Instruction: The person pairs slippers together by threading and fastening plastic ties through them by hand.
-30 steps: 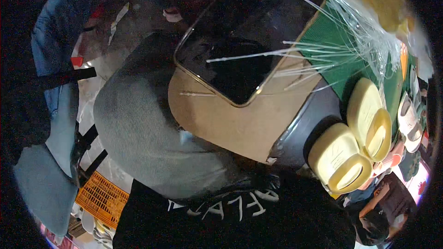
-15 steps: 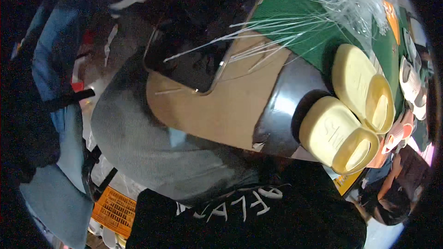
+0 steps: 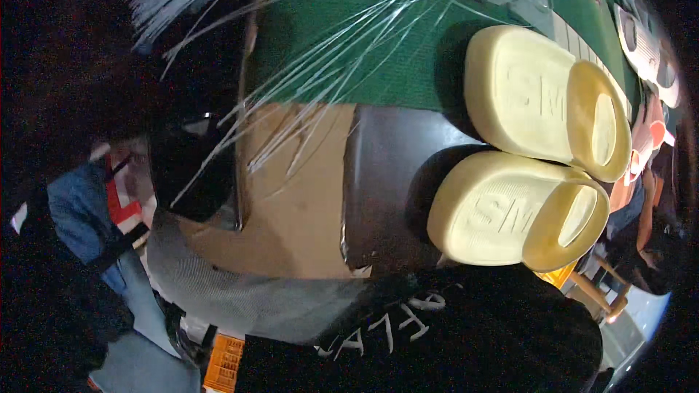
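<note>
Neither my left hand nor my right hand shows in the head view. A pair of pale yellow slippers lies right of the middle, the far slipper [image 3: 524, 87] against the near slipper [image 3: 480, 211]. Their open straps point right. Beside them, to the left, is a shiny dark sheet [image 3: 393, 167] next to brown cardboard [image 3: 298, 196]. A bundle of thin clear plastic strands [image 3: 349, 44] fans out over a green mat [image 3: 320, 80] and the cardboard. A black, glossy flat thing [image 3: 196, 175] sits at the cardboard's left edge.
My black garment [image 3: 495, 327] fills the lower edge. Grey ribbed fabric [image 3: 240, 306] lies below the cardboard. An orange basket [image 3: 224, 364] stands lower left, near blue denim [image 3: 87, 204]. Pink slippers [image 3: 644, 131], white slippers [image 3: 641, 44] and another person's arm [image 3: 646, 218] are at right.
The whole view has turned and shifted. The yellow slippers appear larger and further left, and the strands reach further toward the lower left. The slippers stay side by side.
</note>
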Demonstrator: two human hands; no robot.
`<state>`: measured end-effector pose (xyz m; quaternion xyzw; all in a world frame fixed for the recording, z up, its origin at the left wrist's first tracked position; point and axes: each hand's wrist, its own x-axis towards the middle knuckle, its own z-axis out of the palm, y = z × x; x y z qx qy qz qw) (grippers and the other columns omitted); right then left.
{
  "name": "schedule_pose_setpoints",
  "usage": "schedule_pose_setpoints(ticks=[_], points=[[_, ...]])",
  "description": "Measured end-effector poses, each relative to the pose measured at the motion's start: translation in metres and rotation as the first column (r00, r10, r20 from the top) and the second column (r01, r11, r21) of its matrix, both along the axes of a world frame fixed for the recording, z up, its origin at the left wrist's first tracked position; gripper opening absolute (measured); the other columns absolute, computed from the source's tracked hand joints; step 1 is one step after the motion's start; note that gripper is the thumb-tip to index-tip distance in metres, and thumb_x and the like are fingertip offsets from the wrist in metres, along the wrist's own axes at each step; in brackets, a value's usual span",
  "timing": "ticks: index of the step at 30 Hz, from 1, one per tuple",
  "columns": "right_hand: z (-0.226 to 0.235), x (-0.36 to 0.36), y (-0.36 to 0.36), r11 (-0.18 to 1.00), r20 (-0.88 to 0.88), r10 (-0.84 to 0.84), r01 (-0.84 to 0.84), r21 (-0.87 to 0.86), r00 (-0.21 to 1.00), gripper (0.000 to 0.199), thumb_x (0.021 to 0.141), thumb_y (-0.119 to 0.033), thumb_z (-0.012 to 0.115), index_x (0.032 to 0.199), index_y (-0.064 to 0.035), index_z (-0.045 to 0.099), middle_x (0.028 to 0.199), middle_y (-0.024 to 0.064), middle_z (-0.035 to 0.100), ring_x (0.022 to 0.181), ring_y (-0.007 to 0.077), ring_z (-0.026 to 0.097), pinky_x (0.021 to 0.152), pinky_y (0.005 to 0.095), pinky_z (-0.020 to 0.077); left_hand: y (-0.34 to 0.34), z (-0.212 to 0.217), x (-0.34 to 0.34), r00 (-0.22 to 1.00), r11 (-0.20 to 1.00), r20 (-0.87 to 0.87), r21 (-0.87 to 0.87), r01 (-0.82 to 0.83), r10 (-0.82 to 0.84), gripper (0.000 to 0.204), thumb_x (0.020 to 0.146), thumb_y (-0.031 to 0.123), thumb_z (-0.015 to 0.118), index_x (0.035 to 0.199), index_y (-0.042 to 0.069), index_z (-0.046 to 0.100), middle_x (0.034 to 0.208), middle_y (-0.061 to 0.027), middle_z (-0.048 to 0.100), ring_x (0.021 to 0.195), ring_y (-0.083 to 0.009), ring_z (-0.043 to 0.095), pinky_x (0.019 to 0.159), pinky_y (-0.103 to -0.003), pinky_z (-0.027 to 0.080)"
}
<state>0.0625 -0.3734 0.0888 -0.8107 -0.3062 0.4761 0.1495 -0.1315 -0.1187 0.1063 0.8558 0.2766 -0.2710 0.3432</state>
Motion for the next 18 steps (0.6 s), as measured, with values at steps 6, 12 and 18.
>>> schedule_pose_setpoints(ticks=[6,12,18], points=[[-0.013,0.006,0.021,0.997,0.016,-0.074,0.073,0.032,0.997,0.016,0.075,-0.017,0.057,0.084,-0.0050,0.062,0.070,0.0112,0.060,0.061,0.0262,0.058,0.056,0.0401,0.0469,0.038,-0.014,0.003,0.998,0.998,0.024,0.010,0.057,-0.057,0.041,0.081,0.014,0.049,0.121,0.004,0.047,0.109,-0.0233,0.054,0.095,-0.0365,0.055,0.078,-0.045,0.045],[-0.024,0.027,0.037,0.993,0.020,-0.082,0.080,0.090,0.996,0.016,0.074,-0.017,0.058,0.084,-0.0049,0.062,0.069,0.0114,0.060,0.061,0.0268,0.058,0.056,0.0404,0.0470,0.064,-0.017,0.000,0.998,0.998,0.038,0.047,0.048,-0.049,0.041,0.081,0.014,0.049,0.121,0.004,0.047,0.109,-0.0229,0.055,0.095,-0.0359,0.055,0.078,-0.045,0.046],[-0.027,0.065,0.075,0.974,0.053,-0.087,0.074,0.215,0.995,0.016,0.074,-0.017,0.058,0.083,-0.0048,0.062,0.069,0.0117,0.060,0.061,0.0273,0.058,0.056,0.0408,0.0470,0.108,-0.004,0.010,0.995,0.989,0.085,0.148,0.030,-0.043,0.041,0.081,0.014,0.049,0.121,0.004,0.048,0.108,-0.0224,0.055,0.095,-0.0353,0.056,0.077,-0.045,0.046]])
